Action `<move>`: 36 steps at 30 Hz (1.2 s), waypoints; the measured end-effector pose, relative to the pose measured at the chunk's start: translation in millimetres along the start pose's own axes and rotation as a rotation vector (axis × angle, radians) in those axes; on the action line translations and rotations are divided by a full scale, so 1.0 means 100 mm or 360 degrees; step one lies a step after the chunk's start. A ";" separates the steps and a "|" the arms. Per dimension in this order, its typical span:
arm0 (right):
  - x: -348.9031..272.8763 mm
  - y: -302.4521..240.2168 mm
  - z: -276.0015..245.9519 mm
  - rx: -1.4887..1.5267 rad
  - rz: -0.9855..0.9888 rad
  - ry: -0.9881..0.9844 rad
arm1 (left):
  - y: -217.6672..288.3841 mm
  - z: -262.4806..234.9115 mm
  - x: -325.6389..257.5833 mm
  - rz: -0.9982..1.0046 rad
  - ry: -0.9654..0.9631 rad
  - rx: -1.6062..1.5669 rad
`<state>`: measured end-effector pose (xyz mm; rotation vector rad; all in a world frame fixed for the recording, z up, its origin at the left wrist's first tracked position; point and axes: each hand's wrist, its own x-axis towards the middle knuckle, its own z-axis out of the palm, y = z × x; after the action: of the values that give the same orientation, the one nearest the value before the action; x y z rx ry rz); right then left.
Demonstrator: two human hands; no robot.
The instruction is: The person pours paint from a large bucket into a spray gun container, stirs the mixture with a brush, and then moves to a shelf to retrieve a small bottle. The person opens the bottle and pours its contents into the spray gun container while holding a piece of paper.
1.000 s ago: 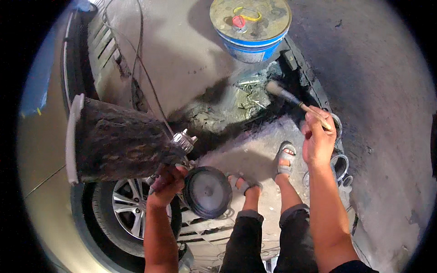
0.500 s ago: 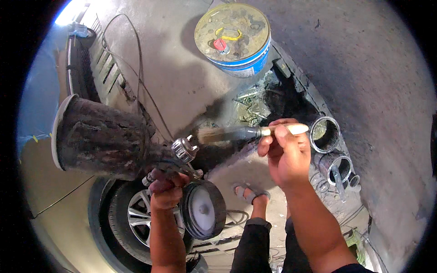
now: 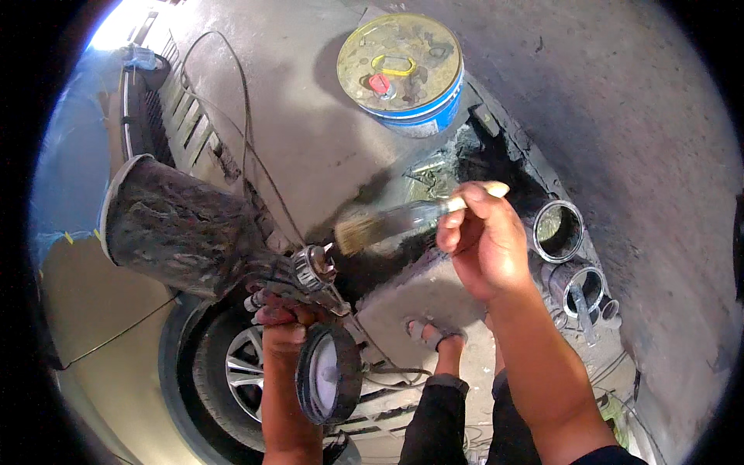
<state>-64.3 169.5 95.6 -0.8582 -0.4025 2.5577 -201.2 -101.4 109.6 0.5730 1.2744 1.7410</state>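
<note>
My left hand (image 3: 288, 311) is wrapped round the grip of a spray gun (image 3: 314, 267). Its big dark, paint-crusted cup (image 3: 174, 232) lies tilted on its side, the pale rim toward the left. Against my left wrist is a round black lid (image 3: 332, 376) with a whitish inside; what holds it there is hard to see. My right hand (image 3: 490, 240) pinches the pale handle of a paintbrush (image 3: 387, 225). The brush's tan bristles point left and sit just right of the gun's metal nozzle, apparently a small gap away.
A blue drum (image 3: 422, 124) with a stained yellowish top stands ahead. Two open tins (image 3: 558, 231) (image 3: 577, 280) are at right, one with a flat stick in it. Left are a car wheel (image 3: 244, 364) and blue masking film (image 3: 74, 155). A thin hose (image 3: 248, 116) crosses the floor.
The paintbrush has tilted, its bristles swinging down and clear of the nozzle tip's front, handle end up. The lid has turned more edge-on. The gun has shifted slightly right.
</note>
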 end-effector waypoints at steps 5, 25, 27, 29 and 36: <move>0.13 0.01 0.06 -0.0070 0.0448 -0.0023 | 0.10 0.01 -0.05 0.0008 0.0005 0.0041; 0.03 -0.04 0.15 -0.0354 0.0015 -0.0056 | 0.03 0.01 -0.18 -0.0064 0.0061 0.0052; -0.04 0.00 0.26 -0.0628 -0.0130 -0.0057 | -0.02 0.02 -0.19 -0.0100 0.0067 0.0076; -0.07 0.01 0.16 -0.0822 -0.0222 0.0015 | -0.02 0.01 -0.22 -0.0138 0.0087 0.0121; -0.13 0.26 0.02 -0.1141 -0.0673 -0.0023 | -0.10 0.02 -0.26 -0.0323 0.0211 0.0150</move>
<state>-63.8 140.6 93.7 -0.8554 -1.3928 2.0202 -182.7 -121.9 104.3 0.3718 1.4607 1.5781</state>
